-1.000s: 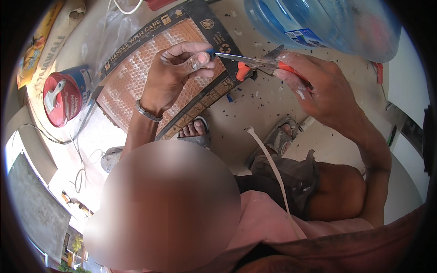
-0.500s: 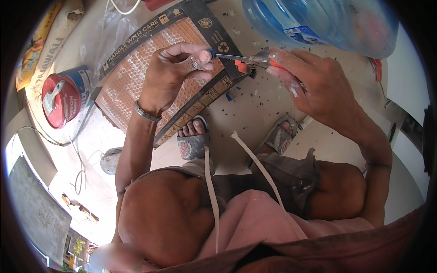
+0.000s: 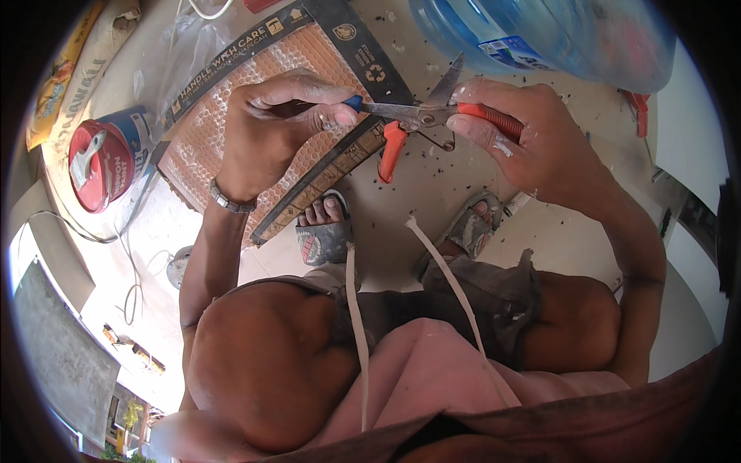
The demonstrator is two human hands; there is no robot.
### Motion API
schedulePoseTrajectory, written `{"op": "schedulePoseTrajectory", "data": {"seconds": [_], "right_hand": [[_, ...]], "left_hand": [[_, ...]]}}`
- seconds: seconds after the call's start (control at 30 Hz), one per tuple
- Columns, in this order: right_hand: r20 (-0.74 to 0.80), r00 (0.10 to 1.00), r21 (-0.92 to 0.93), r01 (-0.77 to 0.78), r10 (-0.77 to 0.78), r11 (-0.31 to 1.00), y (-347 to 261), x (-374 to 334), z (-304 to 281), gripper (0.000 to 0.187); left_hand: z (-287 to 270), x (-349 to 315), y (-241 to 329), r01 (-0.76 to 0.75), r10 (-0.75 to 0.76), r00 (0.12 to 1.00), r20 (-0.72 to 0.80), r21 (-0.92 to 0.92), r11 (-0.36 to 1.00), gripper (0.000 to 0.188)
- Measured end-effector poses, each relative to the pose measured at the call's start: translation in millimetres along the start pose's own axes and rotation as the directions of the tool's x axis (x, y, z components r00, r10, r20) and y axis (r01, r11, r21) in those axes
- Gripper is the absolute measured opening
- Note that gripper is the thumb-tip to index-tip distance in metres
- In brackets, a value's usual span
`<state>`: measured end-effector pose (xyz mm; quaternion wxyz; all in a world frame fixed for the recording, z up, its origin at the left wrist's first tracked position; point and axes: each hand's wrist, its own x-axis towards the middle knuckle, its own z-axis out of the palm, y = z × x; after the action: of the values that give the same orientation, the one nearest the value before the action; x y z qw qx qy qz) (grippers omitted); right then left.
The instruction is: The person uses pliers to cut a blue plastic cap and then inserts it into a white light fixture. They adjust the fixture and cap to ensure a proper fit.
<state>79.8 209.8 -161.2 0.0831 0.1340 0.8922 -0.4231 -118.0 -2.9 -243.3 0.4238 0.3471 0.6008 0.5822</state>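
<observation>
A pair of spring-loaded shears (image 3: 428, 118) with orange handles hangs spread wide in front of me. My right hand (image 3: 525, 123) is closed around one of its ridged orange handles, while the other handle dangles free below the pivot. One blade points up and away; the other points left toward my left hand (image 3: 282, 131). Between thumb and fingertips, my left hand pinches a small blue piece (image 3: 353, 103) at the tip of that left-pointing blade. Whether the blade enters the piece or only touches it, I cannot tell. White smears mark both hands.
A flat carton with bubble wrap (image 3: 270, 108) lies beneath my left hand. At the left stands a red-lidded bucket (image 3: 100, 166) with a brush (image 3: 86, 162) on top. A large blue water bottle (image 3: 556, 38) lies far right. Dark scraps dot the floor (image 3: 432, 185) near my sandalled feet.
The shears have swung from nearly closed to wide apart, one handle dropping away from my right hand. My left hand has moved slightly left and down, still pinching the blue piece.
</observation>
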Motion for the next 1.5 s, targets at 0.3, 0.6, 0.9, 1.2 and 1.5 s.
{"op": "schedulePoseTrajectory", "data": {"seconds": [0.3,0.6,0.9,1.2,1.5], "right_hand": [[0.13,0.973,0.436,-0.231,0.193,0.87,14.0,-6.6,-4.1,0.023],[-0.106,0.919,-0.4,0.311,-0.38,0.862,-7.8,-14.3,-13.4,0.016],[0.057,0.996,0.361,-0.079,0.063,0.929,2.4,-15.3,-17.2,0.015],[0.285,0.947,0.553,-0.291,0.152,0.781,18.8,-16.2,-30.8,0.027],[0.58,0.807,0.709,-0.566,0.107,0.421,23.3,-6.4,-22.9,0.029]], "left_hand": [[7.5,2.5,21.7,-0.203,0.209,0.977,0.041,-0.122,0.972,0.027],[3.4,0.2,37.9,0.013,-0.013,1.0,0.001,-0.104,0.995,0.02],[0.7,2.0,55.1,-0.463,0.414,0.885,0.213,0.314,0.829,0.017],[23.5,-4.7,64.3,-0.164,0.185,0.981,0.052,-0.276,0.947,0.038],[20.8,-10.0,64.0,-0.251,0.256,0.966,0.01,-0.165,0.954,0.027]]}}
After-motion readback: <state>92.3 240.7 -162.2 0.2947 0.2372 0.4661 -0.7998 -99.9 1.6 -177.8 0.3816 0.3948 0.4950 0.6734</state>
